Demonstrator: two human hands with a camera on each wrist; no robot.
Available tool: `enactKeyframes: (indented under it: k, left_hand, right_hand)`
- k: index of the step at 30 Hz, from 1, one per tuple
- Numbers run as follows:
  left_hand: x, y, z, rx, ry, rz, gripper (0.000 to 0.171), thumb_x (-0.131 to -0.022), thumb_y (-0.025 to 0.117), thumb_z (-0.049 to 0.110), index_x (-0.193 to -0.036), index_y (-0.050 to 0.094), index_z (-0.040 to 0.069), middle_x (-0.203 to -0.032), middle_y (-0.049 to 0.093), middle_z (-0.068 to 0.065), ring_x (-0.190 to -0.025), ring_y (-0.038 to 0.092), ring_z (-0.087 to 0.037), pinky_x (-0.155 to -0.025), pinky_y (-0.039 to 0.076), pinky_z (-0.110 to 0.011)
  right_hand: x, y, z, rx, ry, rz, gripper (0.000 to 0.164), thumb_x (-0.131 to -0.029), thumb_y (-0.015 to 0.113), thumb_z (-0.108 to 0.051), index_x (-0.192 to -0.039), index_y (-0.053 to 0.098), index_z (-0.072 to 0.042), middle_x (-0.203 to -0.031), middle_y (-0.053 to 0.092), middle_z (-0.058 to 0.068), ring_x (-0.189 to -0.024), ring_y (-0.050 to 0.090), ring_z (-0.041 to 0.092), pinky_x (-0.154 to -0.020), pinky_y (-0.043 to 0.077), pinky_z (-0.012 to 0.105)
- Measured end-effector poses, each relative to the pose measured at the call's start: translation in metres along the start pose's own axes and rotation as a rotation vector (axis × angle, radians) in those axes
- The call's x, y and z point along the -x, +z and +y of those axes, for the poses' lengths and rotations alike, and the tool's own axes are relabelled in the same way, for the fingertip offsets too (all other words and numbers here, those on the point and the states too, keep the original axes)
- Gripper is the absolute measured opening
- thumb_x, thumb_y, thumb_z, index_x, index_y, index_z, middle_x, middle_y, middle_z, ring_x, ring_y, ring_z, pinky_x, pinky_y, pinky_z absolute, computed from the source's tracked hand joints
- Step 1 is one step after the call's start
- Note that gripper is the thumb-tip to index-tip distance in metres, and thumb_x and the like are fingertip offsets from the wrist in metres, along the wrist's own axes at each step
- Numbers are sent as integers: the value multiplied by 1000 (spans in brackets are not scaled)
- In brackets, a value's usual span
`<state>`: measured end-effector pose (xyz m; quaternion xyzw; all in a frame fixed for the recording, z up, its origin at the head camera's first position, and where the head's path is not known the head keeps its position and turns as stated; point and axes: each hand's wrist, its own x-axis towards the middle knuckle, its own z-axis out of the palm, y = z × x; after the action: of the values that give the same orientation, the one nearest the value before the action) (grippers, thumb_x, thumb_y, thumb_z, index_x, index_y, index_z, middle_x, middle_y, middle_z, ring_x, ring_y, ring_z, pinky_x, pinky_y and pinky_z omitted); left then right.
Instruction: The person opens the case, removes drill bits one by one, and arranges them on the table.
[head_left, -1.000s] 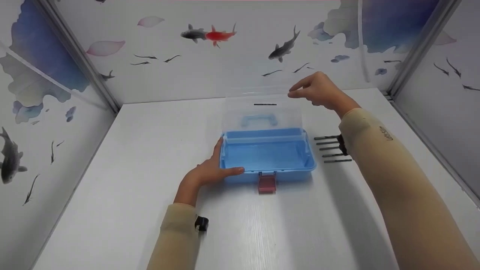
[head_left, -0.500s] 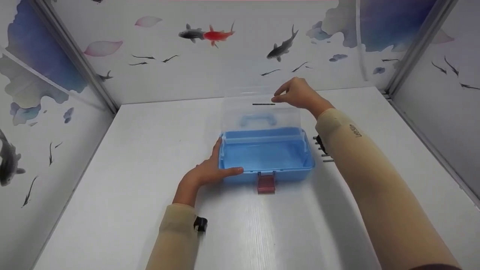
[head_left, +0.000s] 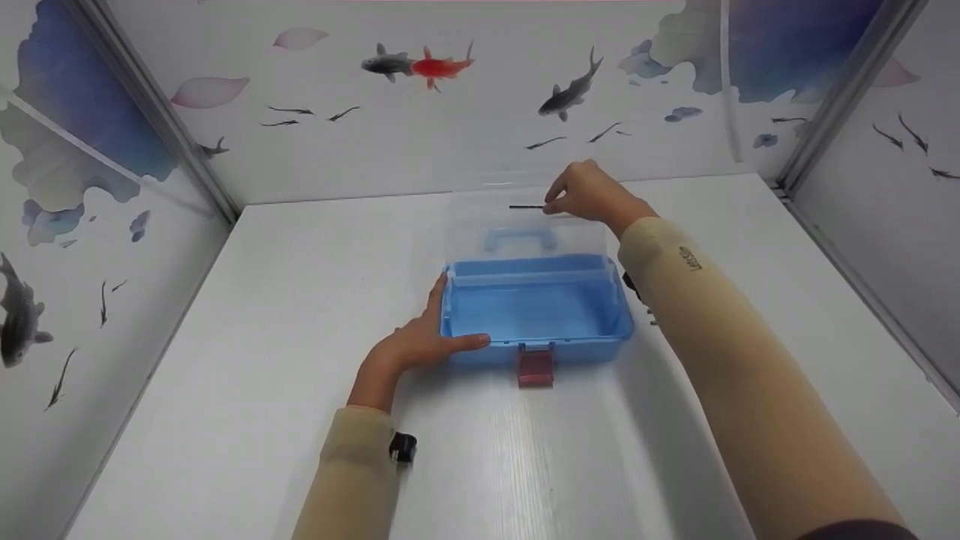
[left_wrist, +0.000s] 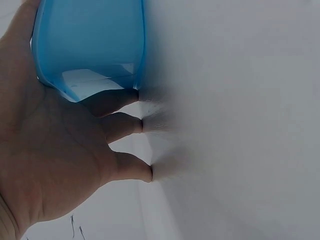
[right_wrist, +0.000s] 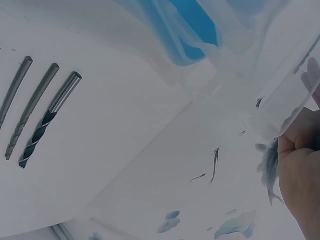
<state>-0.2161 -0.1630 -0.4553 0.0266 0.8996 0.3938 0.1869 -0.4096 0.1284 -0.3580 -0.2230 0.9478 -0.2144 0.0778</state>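
My left hand (head_left: 420, 341) braces the left end of an open blue toolbox (head_left: 536, 352), thumb along its front rim and the other fingers down its outer side. In the left wrist view those fingers are spread, their tips at the table. My right hand (head_left: 589, 195) is over the raised clear lid (head_left: 469, 217), thumb and fingertips pinching the right end of a thin dark drill bit (head_left: 526, 207). That end is hidden by the fingers. In the right wrist view the hand (right_wrist: 302, 155) is at the lid's edge, with one finger showing through the plastic.
Several drill bits (right_wrist: 42, 115) lie in a row on the white table (head_left: 300, 315) right of the box, mostly hidden by the right sleeve in the head view. A red latch (head_left: 535, 367) hangs at the box front. Printed panels (head_left: 495, 127) enclose the table.
My right hand has moved left and slightly down from beside the lid to the drill bit's right end, its fingertips closing there. The left hand and the box have stayed put.
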Motion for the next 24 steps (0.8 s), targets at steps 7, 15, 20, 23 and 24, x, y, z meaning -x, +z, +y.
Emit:
enactKeyframes:
  k: [7,15,20,23,24]
  left_hand:
    - [0,0,1,-2,3,-1,131,-84,77,68,-170,-16,34,-178,21,-13,-159,35,-41,-126,32,-68]
    - [0,-1,-1,8,16,-7,131,-85,77,66,-170,-18,33,-179,18,-13,-160,33,-40,-127,31,-67]
    - [-2,-1,-2,3,6,-4,131,-85,77,67,-169,-18,34,-178,21,-12,-159,35,-38,-127,32,-64]
    - [-2,0,-3,2,9,-6,131,-85,77,67,-169,-18,34,-178,21,-13,-159,35,-38,-127,32,-64]
    - [-2,0,-3,1,11,-6,131,-85,77,67,-169,-18,33,-178,21,-13,-159,34,-39,-127,32,-65]
  right_hand:
    - [0,4,1,73,12,-7,32,-102,74,-24,-128,78,-6,-138,72,19,-136,62,39,-115,50,55]
    - [2,13,-1,86,32,30,28,-104,72,-26,-125,80,-10,-132,76,15,-126,69,36,-114,51,54]
    - [4,19,-1,62,30,93,25,-105,70,-27,-119,83,-11,-129,77,14,-121,70,36,-109,53,55]
    - [5,22,0,27,32,115,23,-104,71,-26,-117,83,-11,-128,78,14,-120,70,35,-102,57,54]
    - [5,23,0,15,32,119,23,-104,72,-25,-117,83,-11,-128,78,14,-120,70,35,-102,57,54]
